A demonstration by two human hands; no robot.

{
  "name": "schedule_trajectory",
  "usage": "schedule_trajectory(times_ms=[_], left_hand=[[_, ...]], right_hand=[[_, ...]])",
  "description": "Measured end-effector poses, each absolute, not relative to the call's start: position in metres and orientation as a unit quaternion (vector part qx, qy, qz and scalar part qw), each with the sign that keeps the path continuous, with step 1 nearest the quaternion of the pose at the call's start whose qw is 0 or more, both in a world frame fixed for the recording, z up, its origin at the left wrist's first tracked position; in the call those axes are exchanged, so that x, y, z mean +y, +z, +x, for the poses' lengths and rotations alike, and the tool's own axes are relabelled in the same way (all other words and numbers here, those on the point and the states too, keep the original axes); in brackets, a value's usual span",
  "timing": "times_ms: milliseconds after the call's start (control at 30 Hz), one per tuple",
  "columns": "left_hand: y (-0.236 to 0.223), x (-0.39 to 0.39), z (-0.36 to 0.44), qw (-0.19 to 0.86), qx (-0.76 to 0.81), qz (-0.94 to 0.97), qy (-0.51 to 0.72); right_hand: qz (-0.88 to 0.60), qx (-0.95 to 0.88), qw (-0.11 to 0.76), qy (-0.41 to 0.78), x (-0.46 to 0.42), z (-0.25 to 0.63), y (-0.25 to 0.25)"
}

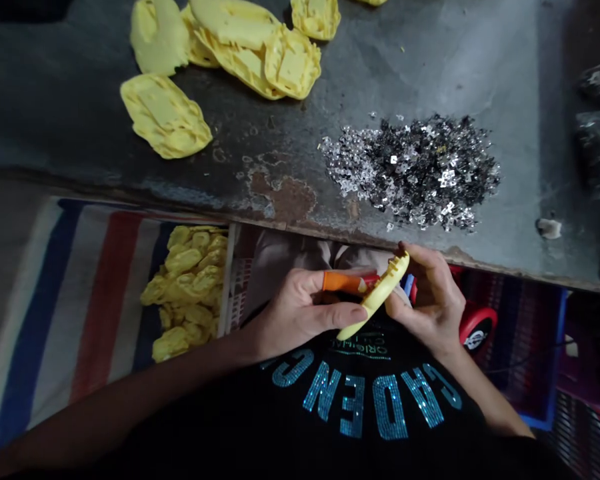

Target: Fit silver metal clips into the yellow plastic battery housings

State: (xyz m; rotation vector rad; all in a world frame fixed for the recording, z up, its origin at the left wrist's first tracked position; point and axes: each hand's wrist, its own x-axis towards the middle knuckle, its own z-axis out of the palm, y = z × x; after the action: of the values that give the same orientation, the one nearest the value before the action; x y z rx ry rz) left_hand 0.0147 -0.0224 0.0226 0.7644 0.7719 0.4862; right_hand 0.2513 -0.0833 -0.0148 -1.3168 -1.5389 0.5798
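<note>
A yellow moulded plastic shell [377, 297] is held edge-on and tilted in front of my chest, just below the table's front edge. My left hand [305, 310] grips its lower end, thumb on the near face. An orange covering [341, 283] sits over that hand's index finger, whose tip is hidden behind the shell. On the other side, my right hand [433, 297] has its fingers curled around the shell's upper end, with the index fingertip at the top edge. Whether a small part is also between those fingers cannot be seen. Beyond the hands lies a heap of small shiny metal clips [420, 173].
More yellow shells [165, 117] lie at the back left of the dark metal table [260, 150]. Below left, a pile of shells [187, 287] rests on a striped sheet [97, 300]. A blue crate [550, 360] and a red wheel-like part [480, 330] are at lower right.
</note>
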Motion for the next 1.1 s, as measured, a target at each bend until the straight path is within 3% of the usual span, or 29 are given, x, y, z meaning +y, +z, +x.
schedule_trajectory(times_ms=[200, 367, 500, 600, 667, 867, 1100], left_hand=[[0.011, -0.015, 0.008, 0.855, 0.359, 0.237, 0.291], [0.002, -0.005, -0.008, 0.852, 0.306, 0.214, 0.367], [0.001, -0.002, -0.016, 0.863, 0.290, 0.222, 0.349], [0.001, -0.003, -0.015, 0.879, 0.274, 0.206, 0.331], [0.000, -0.004, -0.011, 0.889, 0.269, 0.188, 0.321], [-0.001, -0.005, 0.000, 0.933, 0.201, 0.183, 0.237], [0.007, -0.005, 0.005, 0.948, 0.198, 0.166, 0.186]], right_hand=[[-0.527, -0.709, 0.423, 0.199, -0.055, 0.278, 0.002], [-0.524, -0.808, 0.263, -0.064, -0.011, 0.305, 0.002], [-0.493, -0.845, 0.183, -0.094, 0.008, 0.306, -0.005], [-0.497, -0.844, 0.181, -0.091, 0.010, 0.299, -0.001], [-0.503, -0.836, 0.217, -0.038, 0.007, 0.292, 0.010], [-0.430, -0.803, 0.293, 0.291, -0.003, 0.269, 0.062], [-0.417, -0.716, 0.325, 0.455, 0.007, 0.267, 0.069]])
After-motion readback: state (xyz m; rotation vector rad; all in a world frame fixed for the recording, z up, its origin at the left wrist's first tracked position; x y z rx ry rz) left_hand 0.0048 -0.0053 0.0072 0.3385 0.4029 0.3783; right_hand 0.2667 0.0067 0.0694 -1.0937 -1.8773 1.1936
